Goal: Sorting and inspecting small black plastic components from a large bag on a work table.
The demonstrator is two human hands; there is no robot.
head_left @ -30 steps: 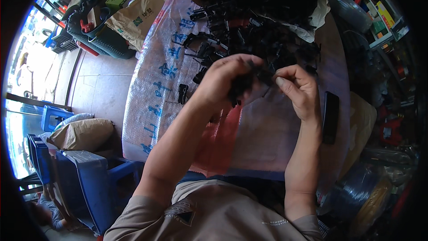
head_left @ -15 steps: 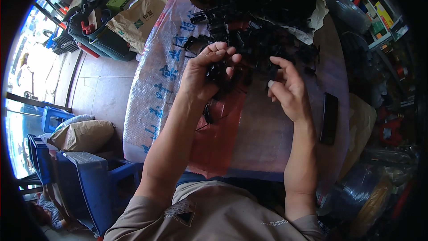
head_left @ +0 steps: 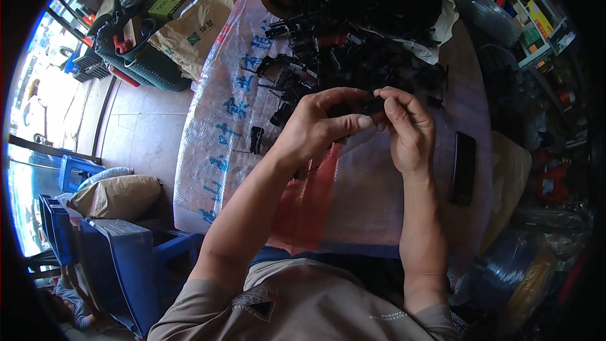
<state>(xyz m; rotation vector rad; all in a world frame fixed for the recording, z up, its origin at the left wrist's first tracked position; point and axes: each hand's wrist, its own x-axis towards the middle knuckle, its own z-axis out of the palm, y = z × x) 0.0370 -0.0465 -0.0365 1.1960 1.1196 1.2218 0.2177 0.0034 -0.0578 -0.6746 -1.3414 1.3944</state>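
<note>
My left hand [head_left: 325,120] and my right hand [head_left: 411,127] meet above the table, fingertips nearly together. Between them is a small black plastic part [head_left: 374,106], gripped by the thumb and fingers of both hands; its exact kind is too dark to make out. A pile of similar black plastic pieces [head_left: 303,72], some with thin stems or wires, lies just beyond my hands. One loose black piece [head_left: 256,140] rests apart, left of my left forearm. Behind the pile, a paper sack [head_left: 435,0] gapes open toward me, its inside dark.
A whitish woven sheet with a red band [head_left: 303,215] covers the table. A black phone [head_left: 464,167] lies at the right. Blue plastic stools [head_left: 126,259] and a stuffed sack [head_left: 117,196] stand left on the floor. Crowded shelves [head_left: 536,25] line the right side.
My left hand has moved right to meet my right hand, and both now grip one black part. Black pieces that were in or under my left hand now lie on the sheet to its left.
</note>
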